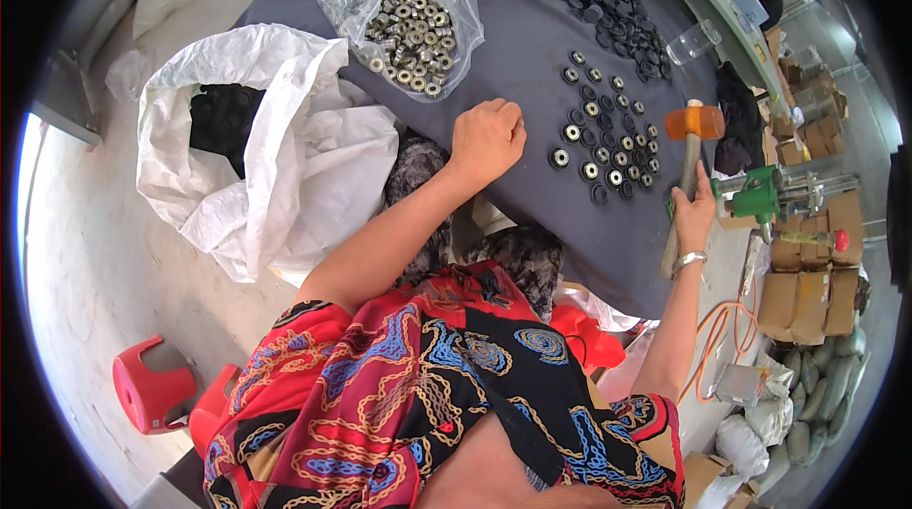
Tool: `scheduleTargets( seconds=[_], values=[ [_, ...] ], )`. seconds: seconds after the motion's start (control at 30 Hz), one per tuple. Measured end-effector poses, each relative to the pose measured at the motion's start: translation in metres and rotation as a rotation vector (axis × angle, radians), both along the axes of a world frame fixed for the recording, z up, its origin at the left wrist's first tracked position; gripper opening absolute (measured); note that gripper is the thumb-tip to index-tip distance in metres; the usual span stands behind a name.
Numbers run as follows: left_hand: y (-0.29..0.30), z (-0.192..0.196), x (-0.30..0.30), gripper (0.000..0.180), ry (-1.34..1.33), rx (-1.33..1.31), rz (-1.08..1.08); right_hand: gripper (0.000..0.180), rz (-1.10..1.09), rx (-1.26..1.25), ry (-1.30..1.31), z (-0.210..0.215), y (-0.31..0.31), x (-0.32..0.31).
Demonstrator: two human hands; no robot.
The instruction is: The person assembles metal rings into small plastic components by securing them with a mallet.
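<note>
My right hand (695, 216) is wrapped round the wooden handle of a mallet (694, 123) with an orange, see-through head, held over the right part of the table. My left hand (489, 141) is closed in a fist above the table's near edge; whatever it may hold is hidden. Between the two hands, several black round caps (590, 170) lie in loose rows, many with a metal bearing (571, 133) seated in them, others bare. Closest to my left hand is a clear plastic bag (465, 15) full of metal bearings (410, 38).
Black caps (622, 20) are heaped at the table's far side, near a clear jar (693, 42). A white sack (313, 110) of black parts stands left of the table (532, 25). Beyond the right edge are a green press-like tool (757, 194) and cardboard boxes (807, 305).
</note>
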State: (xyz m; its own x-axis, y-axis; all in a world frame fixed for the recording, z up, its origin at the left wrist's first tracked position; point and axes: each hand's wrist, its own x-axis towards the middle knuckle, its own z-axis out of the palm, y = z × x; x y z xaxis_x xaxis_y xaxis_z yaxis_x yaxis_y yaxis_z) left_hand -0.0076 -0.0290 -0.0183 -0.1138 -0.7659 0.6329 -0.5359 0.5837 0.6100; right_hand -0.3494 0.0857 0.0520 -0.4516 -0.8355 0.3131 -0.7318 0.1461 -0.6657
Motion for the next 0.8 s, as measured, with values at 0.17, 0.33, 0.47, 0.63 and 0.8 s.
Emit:
scheduleTargets(
  seconds=[0.17,0.33,0.47,0.63,0.8],
  values=[
    [0.002,0.003,0.001,0.009,-0.012,0.005,-0.009,0.069,0.048,0.07,0.237,-0.019,0.017,0.007],
    [0.0,-0.001,0.001,0.01,-0.008,0.004,-0.013,0.069,-0.041,0.154,-0.063,-0.013,0.018,0.005],
    [0.001,0.001,-0.001,0.01,0.001,-0.016,-0.01,0.067,0.012,-0.045,0.094,-0.024,0.022,-0.008],
    [0.0,0.001,0.0,0.009,-0.009,0.003,0.0,0.068,-0.058,0.136,-0.021,-0.01,0.023,0.01],
    [0.001,0.001,0.001,0.009,-0.003,-0.014,0.0,0.069,0.182,-0.18,0.415,-0.002,0.019,0.021]
  ],
)
